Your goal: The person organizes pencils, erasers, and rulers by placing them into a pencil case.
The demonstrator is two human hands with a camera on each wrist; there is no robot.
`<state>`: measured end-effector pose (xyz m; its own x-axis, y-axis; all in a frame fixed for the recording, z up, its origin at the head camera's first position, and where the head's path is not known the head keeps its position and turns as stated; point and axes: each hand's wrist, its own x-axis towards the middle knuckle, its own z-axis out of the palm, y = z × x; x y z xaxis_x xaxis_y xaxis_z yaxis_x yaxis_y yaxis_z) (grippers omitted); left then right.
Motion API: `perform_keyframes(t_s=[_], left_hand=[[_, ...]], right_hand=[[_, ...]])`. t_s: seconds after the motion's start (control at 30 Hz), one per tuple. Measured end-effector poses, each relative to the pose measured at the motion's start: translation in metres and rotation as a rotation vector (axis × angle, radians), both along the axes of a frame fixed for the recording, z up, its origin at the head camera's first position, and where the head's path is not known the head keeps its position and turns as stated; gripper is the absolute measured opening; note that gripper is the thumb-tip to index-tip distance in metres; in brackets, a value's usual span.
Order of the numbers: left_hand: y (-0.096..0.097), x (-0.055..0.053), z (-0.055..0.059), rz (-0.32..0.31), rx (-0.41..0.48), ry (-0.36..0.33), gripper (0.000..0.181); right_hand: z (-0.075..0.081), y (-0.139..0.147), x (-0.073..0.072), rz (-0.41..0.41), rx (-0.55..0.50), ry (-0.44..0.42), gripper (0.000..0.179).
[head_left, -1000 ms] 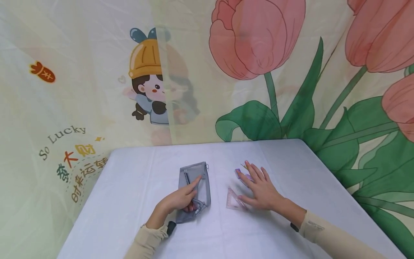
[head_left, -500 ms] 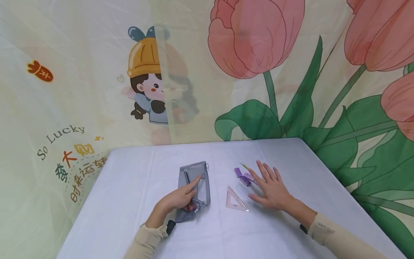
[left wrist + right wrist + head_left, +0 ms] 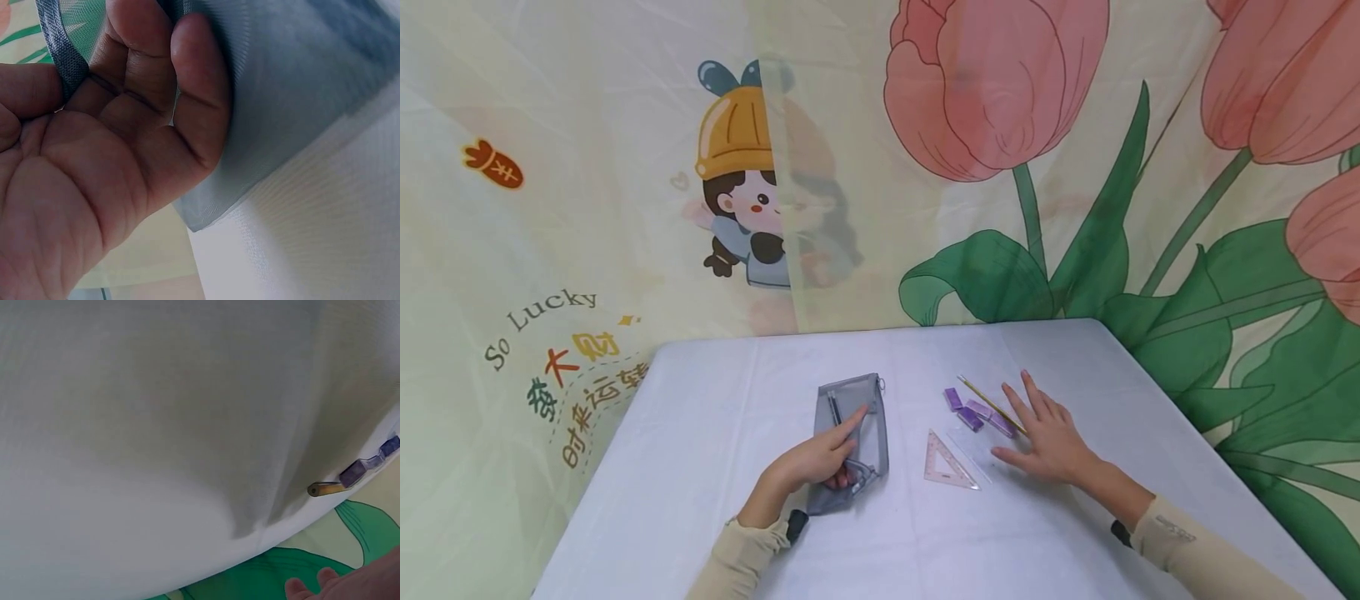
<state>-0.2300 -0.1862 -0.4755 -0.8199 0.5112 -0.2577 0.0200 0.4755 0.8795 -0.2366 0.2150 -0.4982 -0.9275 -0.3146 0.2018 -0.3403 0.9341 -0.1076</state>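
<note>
My left hand (image 3: 820, 457) grips a grey mesh pencil case (image 3: 847, 391) lying on the table. Through the mesh a dark pen (image 3: 832, 408) shows. In the left wrist view the fingers curl against the mesh, and the thumb pinches the case's dark edge band (image 3: 67, 47). The right hand (image 3: 1054, 439) hovers with spread fingers, holding nothing. Beside it lie a yellow striped pencil (image 3: 983, 397) and several small purple blocks (image 3: 968, 418). Nearer the case are a clear pinkish set square (image 3: 932, 467) and a faint transparent ruler (image 3: 967, 454). The right wrist view shows the pencil's end (image 3: 325, 489).
A white cloth covers the table (image 3: 700, 467). Behind it hangs a printed curtain (image 3: 850, 300) with tulips and a cartoon figure, close to the table's back edge.
My right hand has drawn away to the right, uncovering the pencil, purple blocks, set square and ruler. The left hand and pencil case have stayed put.
</note>
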Motion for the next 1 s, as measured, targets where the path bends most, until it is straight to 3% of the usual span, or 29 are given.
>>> perform_keyframes(t_s=[0.17,0.4,0.8,1.0], left_hand=[[0.0,0.0,0.0,0.001,-0.001,0.0,0.061],[0.0,0.0,0.0,0.007,0.0,-0.004,0.06],[0.0,0.0,-0.002,-0.003,0.001,0.0,0.061],[0.0,-0.001,-0.003,-0.001,0.0,0.0,0.061]], right_hand=[[0.002,0.002,0.0,-0.025,-0.091,-0.025,0.114],[0.001,0.008,-0.006,-0.071,-0.275,-0.129,0.114],[0.002,0.01,-0.01,-0.127,-0.423,-0.303,0.106],[0.0,0.014,-0.014,-0.124,-0.452,-0.328,0.093]])
